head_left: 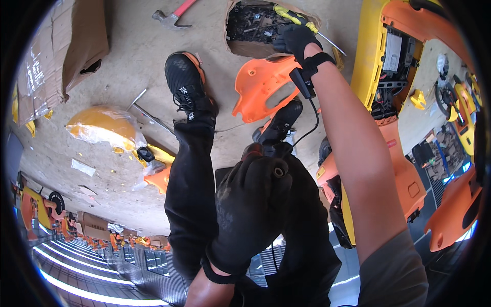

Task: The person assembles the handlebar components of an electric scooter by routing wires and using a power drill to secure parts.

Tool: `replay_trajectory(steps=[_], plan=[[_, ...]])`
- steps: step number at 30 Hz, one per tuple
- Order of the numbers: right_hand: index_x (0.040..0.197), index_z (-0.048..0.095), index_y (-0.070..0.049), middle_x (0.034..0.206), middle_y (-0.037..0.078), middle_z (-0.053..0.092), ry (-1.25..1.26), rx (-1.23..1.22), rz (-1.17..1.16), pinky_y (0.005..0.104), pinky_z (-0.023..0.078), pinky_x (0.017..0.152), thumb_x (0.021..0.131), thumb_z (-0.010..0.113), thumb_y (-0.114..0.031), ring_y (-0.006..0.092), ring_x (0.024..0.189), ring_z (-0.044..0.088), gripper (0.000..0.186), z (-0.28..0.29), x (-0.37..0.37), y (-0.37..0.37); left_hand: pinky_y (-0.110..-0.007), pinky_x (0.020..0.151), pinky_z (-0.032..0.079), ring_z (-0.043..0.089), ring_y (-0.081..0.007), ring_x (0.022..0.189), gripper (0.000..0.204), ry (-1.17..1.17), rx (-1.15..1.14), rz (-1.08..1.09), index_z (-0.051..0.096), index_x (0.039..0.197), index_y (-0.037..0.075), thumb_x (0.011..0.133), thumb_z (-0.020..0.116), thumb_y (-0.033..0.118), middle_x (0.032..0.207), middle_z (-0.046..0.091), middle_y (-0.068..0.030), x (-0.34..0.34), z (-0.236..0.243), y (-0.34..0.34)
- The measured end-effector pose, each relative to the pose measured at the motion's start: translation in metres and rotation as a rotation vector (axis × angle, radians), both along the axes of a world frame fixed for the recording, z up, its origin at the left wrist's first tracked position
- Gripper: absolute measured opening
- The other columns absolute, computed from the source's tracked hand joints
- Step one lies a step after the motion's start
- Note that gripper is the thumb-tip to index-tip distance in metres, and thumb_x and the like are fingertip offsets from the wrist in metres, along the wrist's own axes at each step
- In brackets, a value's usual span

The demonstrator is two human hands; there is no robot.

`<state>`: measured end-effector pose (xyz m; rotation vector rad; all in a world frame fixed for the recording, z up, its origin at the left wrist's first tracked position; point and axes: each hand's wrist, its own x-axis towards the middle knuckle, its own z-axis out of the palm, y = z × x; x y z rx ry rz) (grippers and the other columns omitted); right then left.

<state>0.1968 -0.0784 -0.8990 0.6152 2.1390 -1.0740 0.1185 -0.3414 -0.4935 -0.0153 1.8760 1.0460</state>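
Note:
My left hand (250,204), in a black glove, is closed in front of my legs round a tool, mostly hidden, whose hollow round metal end (279,172) sticks out by the fingers. A dark reddish part (252,150) shows just beyond the knuckles. Farther forward, my right hand (296,42), also black-gloved, reaches over the right side of a cardboard box (255,49) full of small dark screws and fittings (251,24). Its fingers are bunched together over the box; what they pinch is hidden. Beside them lies a yellow-handled screwdriver (290,14), its shaft pointing right.
An orange plastic cover (255,84) lies by my feet. To the right stands a yellow and orange machine body (368,61) with its inside exposed. Leftward are a claw hammer (174,18), a T-handle wrench (148,113), a wrapped yellow shell (105,125) and a large carton (66,51).

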Motion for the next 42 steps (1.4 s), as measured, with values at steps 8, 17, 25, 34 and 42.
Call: replay_trajectory(steps=[8, 17, 25, 34, 42], plan=[[0.092, 0.056, 0.000, 0.086, 0.010, 0.060, -0.233, -0.183, -0.266, 0.0328, 0.059, 0.072, 0.093, 0.051, -0.010, 0.0243, 0.077, 0.066, 0.011, 0.023, -0.022, -0.010, -0.041, 0.066, 0.048, 0.061, -0.0339, 0.077, 0.017, -0.033, -0.036, -0.006, 0.058, 0.093, 0.005, 0.080, 0.067, 0.011, 0.086, 0.060, -0.0147, 0.001, 0.002, -0.002], [0.100, 0.057, 0.004, 0.090, 0.011, 0.063, -0.096, -0.046, 0.062, 0.0310, 0.057, 0.079, 0.091, 0.052, -0.008, 0.0250, 0.087, 0.067, 0.015, 0.077, -0.025, 0.002, -0.040, 0.068, 0.049, 0.062, -0.0332, 0.078, 0.018, -0.037, 0.016, -0.005, 0.058, 0.095, 0.004, 0.080, 0.065, 0.012, 0.086, 0.060, -0.0143, 0.000, -0.002, 0.000], [0.107, 0.064, 0.002, 0.098, 0.012, 0.070, 0.035, -0.137, 0.022, 0.0286, 0.054, 0.083, 0.086, 0.067, -0.018, 0.0205, 0.089, 0.068, 0.029, 0.160, -0.035, 0.012, -0.037, 0.061, 0.049, 0.062, -0.0292, 0.067, 0.011, -0.018, 0.027, 0.018, 0.059, 0.091, 0.004, 0.081, 0.063, 0.005, 0.075, 0.061, -0.0123, -0.005, 0.001, 0.005], [0.098, 0.067, -0.001, 0.081, 0.006, 0.067, -0.050, -0.047, -0.664, 0.0283, 0.053, 0.065, 0.089, 0.058, -0.013, 0.0135, 0.070, 0.063, 0.017, 0.212, -0.072, 0.000, -0.038, 0.063, 0.049, 0.062, -0.0320, 0.071, 0.012, 0.013, 0.043, 0.031, 0.059, 0.090, 0.004, 0.080, 0.064, 0.006, 0.079, 0.061, -0.0138, -0.003, 0.000, 0.002], [0.100, 0.067, -0.005, 0.077, 0.006, 0.066, 0.012, 0.230, 0.155, 0.0299, 0.050, 0.065, 0.087, 0.060, -0.018, 0.0138, 0.066, 0.061, 0.020, 0.160, -0.077, -0.029, -0.038, 0.063, 0.049, 0.062, -0.0322, 0.072, 0.013, 0.035, 0.039, 0.013, 0.059, 0.091, 0.004, 0.079, 0.064, 0.007, 0.081, 0.062, -0.0144, -0.005, -0.001, 0.001]])
